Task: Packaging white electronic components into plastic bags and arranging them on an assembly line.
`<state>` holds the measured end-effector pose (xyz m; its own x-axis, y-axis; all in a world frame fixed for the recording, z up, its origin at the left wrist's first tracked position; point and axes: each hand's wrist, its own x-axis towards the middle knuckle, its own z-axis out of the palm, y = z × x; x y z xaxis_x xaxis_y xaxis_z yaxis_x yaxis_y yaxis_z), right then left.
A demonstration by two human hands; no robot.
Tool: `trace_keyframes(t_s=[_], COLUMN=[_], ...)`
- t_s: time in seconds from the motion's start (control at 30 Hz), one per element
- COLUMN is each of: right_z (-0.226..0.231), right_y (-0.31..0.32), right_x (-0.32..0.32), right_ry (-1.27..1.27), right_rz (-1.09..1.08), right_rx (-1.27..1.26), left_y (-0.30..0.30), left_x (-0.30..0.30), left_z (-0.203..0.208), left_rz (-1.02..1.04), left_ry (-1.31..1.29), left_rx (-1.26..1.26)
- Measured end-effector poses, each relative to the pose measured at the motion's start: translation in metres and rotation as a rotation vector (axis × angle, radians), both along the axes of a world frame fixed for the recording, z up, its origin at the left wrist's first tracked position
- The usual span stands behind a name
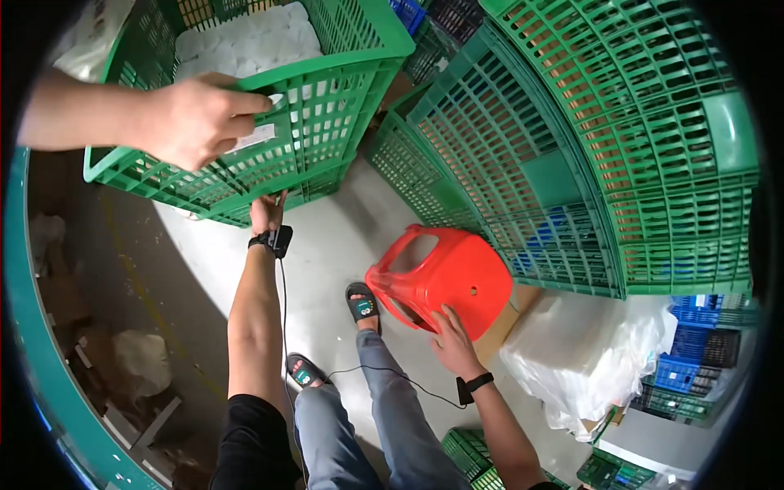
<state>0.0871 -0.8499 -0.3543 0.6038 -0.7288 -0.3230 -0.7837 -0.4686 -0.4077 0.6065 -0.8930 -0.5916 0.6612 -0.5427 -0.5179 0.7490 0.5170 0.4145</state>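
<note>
A green slatted plastic crate (pixel 322 106) with white wrapped contents (pixel 249 41) fills the upper left, and it is tilted. My left hand (pixel 265 214) is closed on its lower edge, the fingertips partly hidden by the slats. Another person's hand (pixel 204 118) reaches in from the left and grips the crate's upper rim, beside a white label. Low on my right stands a red plastic stool (pixel 469 282) with a small hole in its seat. My right hand (pixel 455 341) touches the seat's near edge with fingers stretched out.
Stacked green crates (pixel 523 163) rise on the right. Below them lies a clear plastic-wrapped bundle (pixel 584 351), near blue crates (pixel 694 343). Another green crate (pixel 474 457) sits beside my legs. A black cable (pixel 392 371) runs between my wrists. Cardboard and bags lie at left.
</note>
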Motion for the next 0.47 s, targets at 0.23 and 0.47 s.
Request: trace_keyframes(t_s=[0.23,0.47], right_z=[0.038,0.031], right_y=[0.032,0.035], right_x=[-0.014,-0.014], right_ry=[0.061,0.033], right_rz=[-0.042,-0.101], right_rx=[0.205,0.271], left_y=[0.013,-0.010], left_x=[0.015,0.031], left_z=[-0.020,-0.053], left_rz=[-0.044,-0.193], left_ry=[-0.023,-0.066], left_rx=[-0.083,-0.034])
